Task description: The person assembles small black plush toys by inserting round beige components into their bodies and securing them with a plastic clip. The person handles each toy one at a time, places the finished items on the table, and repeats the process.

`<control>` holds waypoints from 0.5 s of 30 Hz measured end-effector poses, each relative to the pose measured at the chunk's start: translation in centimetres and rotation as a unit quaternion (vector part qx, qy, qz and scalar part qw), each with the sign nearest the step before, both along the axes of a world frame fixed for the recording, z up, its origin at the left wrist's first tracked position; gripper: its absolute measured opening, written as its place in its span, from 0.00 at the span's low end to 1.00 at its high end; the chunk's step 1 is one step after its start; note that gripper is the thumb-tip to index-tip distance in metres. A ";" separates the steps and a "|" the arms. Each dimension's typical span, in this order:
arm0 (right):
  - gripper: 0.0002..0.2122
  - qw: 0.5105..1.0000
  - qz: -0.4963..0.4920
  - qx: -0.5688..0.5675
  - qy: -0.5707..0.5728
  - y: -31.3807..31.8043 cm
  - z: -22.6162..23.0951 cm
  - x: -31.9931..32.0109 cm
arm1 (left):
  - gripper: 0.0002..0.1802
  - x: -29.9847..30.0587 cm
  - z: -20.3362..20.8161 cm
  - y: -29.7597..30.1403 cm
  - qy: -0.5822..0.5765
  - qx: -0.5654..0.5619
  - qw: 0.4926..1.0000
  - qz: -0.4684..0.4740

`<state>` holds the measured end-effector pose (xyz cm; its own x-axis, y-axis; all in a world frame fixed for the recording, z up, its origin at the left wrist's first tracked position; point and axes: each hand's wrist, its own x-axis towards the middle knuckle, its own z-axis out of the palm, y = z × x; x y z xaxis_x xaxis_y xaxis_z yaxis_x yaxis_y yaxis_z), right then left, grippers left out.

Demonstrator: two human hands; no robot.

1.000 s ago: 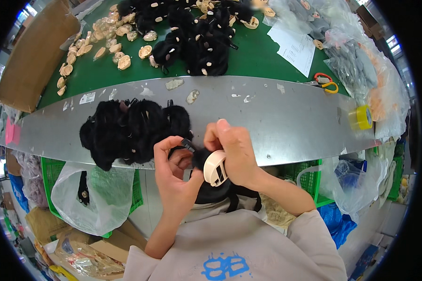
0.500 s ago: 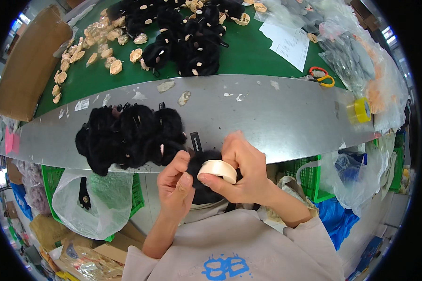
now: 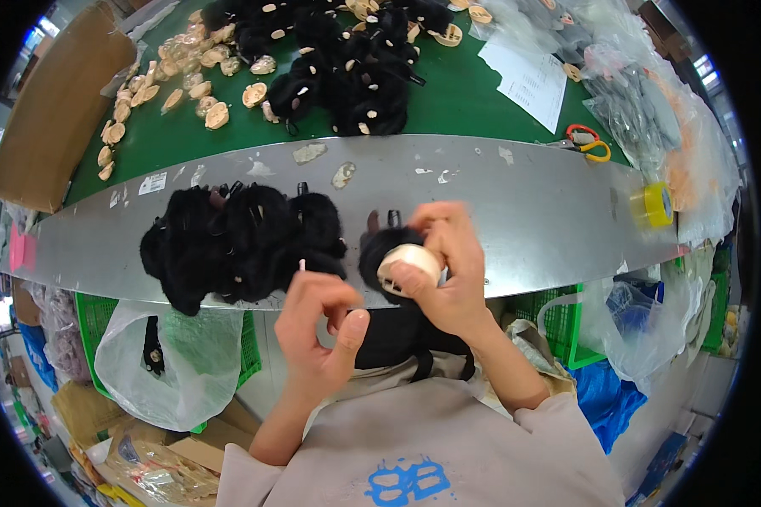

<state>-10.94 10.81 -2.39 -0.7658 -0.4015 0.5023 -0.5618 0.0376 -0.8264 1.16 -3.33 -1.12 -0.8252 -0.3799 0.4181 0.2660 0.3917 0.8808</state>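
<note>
My right hand (image 3: 455, 275) grips a black furry plush piece (image 3: 374, 253), its thumb pressed on a round cream plastic part (image 3: 414, 258) set against the fur. A short black strap loop (image 3: 394, 218) sticks up from the piece's far side. It hangs over the near edge of the metal strip of the table. My left hand (image 3: 317, 329) is off the piece, fingers curled and thumb apart, with nothing seen in it. Just beyond that hand, a group of black furry plush pieces (image 3: 245, 241) lies on the metal.
Across the green table top (image 3: 457, 106) lie more black furry pieces (image 3: 368, 84) and loose cream plastic parts (image 3: 216, 115). Scissors (image 3: 592, 145), a paper sheet (image 3: 528, 84) and yellow tape (image 3: 654, 205) are at the right. Green crates (image 3: 249, 351) stand below the table edge.
My right hand has carried the furry piece with its cream part forward and slightly right, from near my lap to the table edge. My left hand has let go and stayed back.
</note>
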 end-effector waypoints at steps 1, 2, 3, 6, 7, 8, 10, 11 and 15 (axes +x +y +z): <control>0.21 0.999 0.029 -0.020 -0.016 -0.1 -0.3 -0.1 | 0.09 -0.4 0.0 0.2 -0.036 0.036 0.998 0.022; 0.21 0.996 0.057 -0.027 -0.059 0.0 -0.5 0.3 | 0.12 -0.6 0.0 0.5 -0.073 0.072 0.994 0.044; 0.21 0.991 0.085 -0.034 -0.102 0.2 -0.7 0.7 | 0.13 -0.7 -0.5 0.4 -0.098 0.121 0.988 0.006; 0.20 0.948 0.126 -0.039 -0.288 0.8 -0.4 1.2 | 0.14 -0.8 -1.7 0.1 -0.142 0.231 0.960 -0.065; 0.20 0.942 0.139 -0.054 -0.301 0.8 -0.3 1.1 | 0.14 -0.9 -1.8 0.4 -0.139 0.252 0.955 -0.067; 0.20 0.947 0.139 -0.071 -0.282 0.8 -0.4 1.1 | 0.14 -1.0 -1.9 0.6 -0.136 0.272 0.950 -0.068; 0.20 0.954 0.141 -0.104 -0.245 0.6 -0.7 1.0 | 0.12 -1.0 -1.3 0.5 -0.163 0.307 0.934 -0.078; 0.19 0.975 0.107 -0.066 -0.183 0.6 -1.0 0.9 | 0.11 -0.9 -1.1 0.4 -0.176 0.324 0.926 -0.082; 0.19 0.986 0.067 0.046 -0.145 1.4 -1.5 0.8 | 0.09 -0.7 -1.7 0.0 -0.182 0.302 0.932 -0.088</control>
